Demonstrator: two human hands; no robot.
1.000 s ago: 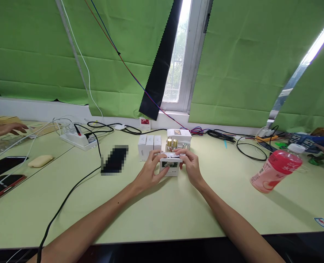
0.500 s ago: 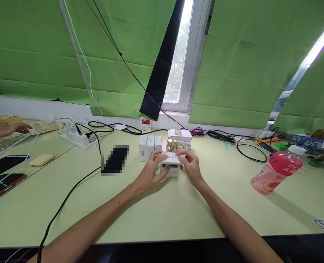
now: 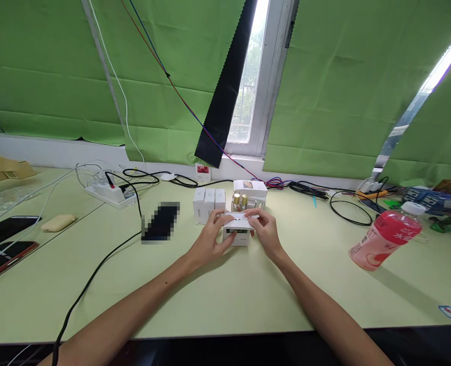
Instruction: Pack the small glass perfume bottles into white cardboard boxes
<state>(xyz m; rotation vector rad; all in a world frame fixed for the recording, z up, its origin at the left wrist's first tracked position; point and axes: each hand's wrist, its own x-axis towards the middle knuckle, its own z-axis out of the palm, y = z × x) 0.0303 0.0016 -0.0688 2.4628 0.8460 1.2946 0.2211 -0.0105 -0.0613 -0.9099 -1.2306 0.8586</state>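
A small white carton [image 3: 237,231] with a dark picture on its front stands on the pale green table [image 3: 225,290], mid-centre. My left hand [image 3: 209,236] grips its left side, fingers curled over the top flap. My right hand [image 3: 265,231] pinches the flap's right end. Just behind the carton stand two gold-capped bottles [image 3: 240,201], three upright white boxes [image 3: 209,204] and a larger white box [image 3: 250,188].
A pink bottle [image 3: 383,238] lies tilted at the right. A black cable [image 3: 95,269] crosses the left half from a power strip [image 3: 109,193]. Phones [image 3: 4,241] and a yellow case [image 3: 58,222] lie far left. Cables [image 3: 347,208] coil at the back right.
The carton's top flap has come down further under my fingers. Another person's hand at the far left edge has gone out of view. The view shifted slightly.
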